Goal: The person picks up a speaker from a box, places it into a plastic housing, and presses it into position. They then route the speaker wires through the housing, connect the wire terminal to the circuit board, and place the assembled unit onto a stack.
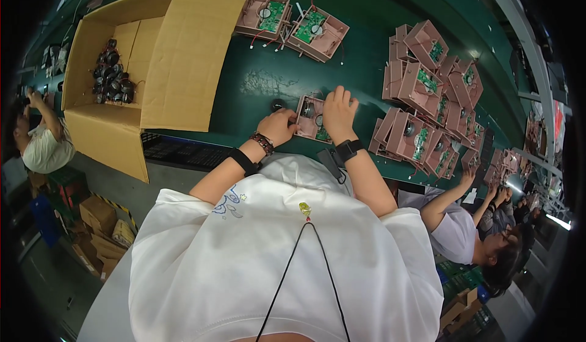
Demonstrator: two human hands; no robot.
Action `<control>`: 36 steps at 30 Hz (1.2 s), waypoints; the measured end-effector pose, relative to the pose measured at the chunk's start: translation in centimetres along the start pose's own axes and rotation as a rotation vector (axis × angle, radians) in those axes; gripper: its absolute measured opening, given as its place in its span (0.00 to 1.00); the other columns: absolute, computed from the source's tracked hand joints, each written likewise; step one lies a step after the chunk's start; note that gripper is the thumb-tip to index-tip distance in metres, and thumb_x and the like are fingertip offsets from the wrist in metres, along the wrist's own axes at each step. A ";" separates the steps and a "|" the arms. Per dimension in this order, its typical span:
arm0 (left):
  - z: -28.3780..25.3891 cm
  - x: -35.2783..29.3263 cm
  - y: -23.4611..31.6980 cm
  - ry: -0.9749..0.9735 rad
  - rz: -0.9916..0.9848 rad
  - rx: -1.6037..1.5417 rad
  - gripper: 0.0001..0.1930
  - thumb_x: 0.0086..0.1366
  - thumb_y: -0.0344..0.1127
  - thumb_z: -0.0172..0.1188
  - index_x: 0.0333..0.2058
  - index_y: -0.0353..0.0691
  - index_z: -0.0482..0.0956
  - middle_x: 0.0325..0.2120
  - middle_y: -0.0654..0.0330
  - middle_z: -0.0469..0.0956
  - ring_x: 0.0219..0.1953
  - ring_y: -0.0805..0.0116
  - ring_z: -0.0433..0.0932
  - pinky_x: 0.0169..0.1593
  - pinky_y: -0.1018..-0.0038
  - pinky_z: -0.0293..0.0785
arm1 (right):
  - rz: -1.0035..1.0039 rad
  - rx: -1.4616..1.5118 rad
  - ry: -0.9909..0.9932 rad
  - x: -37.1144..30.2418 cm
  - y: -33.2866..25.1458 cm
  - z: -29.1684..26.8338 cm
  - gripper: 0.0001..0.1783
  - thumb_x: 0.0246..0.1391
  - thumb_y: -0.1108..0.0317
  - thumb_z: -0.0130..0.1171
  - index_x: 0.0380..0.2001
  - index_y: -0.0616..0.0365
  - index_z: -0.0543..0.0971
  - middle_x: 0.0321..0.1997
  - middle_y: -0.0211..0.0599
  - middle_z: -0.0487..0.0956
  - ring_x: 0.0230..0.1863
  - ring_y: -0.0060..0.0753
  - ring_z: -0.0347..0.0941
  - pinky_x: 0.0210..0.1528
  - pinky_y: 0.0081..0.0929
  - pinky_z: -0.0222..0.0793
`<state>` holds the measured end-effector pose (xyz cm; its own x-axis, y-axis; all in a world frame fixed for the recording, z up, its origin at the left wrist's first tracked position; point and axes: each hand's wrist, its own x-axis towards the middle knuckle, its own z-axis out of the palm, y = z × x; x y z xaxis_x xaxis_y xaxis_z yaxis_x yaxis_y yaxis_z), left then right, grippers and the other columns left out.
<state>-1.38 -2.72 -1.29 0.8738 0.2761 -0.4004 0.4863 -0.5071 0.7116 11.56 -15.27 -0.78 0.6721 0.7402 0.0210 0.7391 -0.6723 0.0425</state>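
Note:
In front of me on the green tabletop lies an open pink plastic housing [303, 126] with a green circuit board and a round dark part inside. My left hand [278, 127] is closed at the housing's left wall, fingertips gripping its edge. Over the right side my right hand [340, 114] is bent with curled fingers. Its fingertips are partly hidden, so what they pinch is unclear. Just beyond my left hand sits a small round black speaker [278, 104].
An open cardboard box [186, 61] with several black speakers [112, 76] stands at left. Two pink housings [322, 36] lie at the far side; several more [421, 86] are stacked at right. Co-workers sit at the right [455, 226] and far left [47, 144].

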 end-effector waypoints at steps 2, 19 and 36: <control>0.0 0.8 0.3 0.029 0.032 0.064 0.12 0.52 0.38 0.56 0.35 0.41 0.73 0.34 0.55 0.75 0.36 0.53 0.75 0.39 0.61 0.71 | 0.014 0.213 -0.008 -0.1 0.6 0.3 0.12 0.40 0.73 0.53 0.33 0.62 0.70 0.39 0.43 0.64 0.44 0.46 0.60 0.46 0.38 0.56; -5.3 -4.1 10.6 0.295 0.166 0.167 0.13 0.51 0.30 0.55 0.38 0.37 0.68 0.31 0.49 0.70 0.27 0.53 0.74 0.28 0.64 0.69 | 0.235 0.694 0.158 -5.4 2.3 -10.4 0.16 0.50 0.69 0.48 0.42 0.65 0.67 0.35 0.50 0.71 0.24 0.52 0.71 0.26 0.39 0.70; 1.3 -4.4 21.6 -0.024 0.599 -0.021 0.14 0.55 0.27 0.55 0.42 0.36 0.72 0.36 0.54 0.73 0.31 0.64 0.77 0.35 0.74 0.72 | 0.984 -0.102 0.293 -22.3 40.0 -12.5 0.12 0.52 0.59 0.46 0.35 0.51 0.74 0.33 0.48 0.76 0.36 0.54 0.72 0.37 0.46 0.66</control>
<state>5.27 -15.97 15.14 0.9955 -0.0714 0.0618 -0.0911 -0.5525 0.8285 25.60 -58.54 12.95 0.9300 -0.1537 0.3338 -0.1486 -0.9880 -0.0410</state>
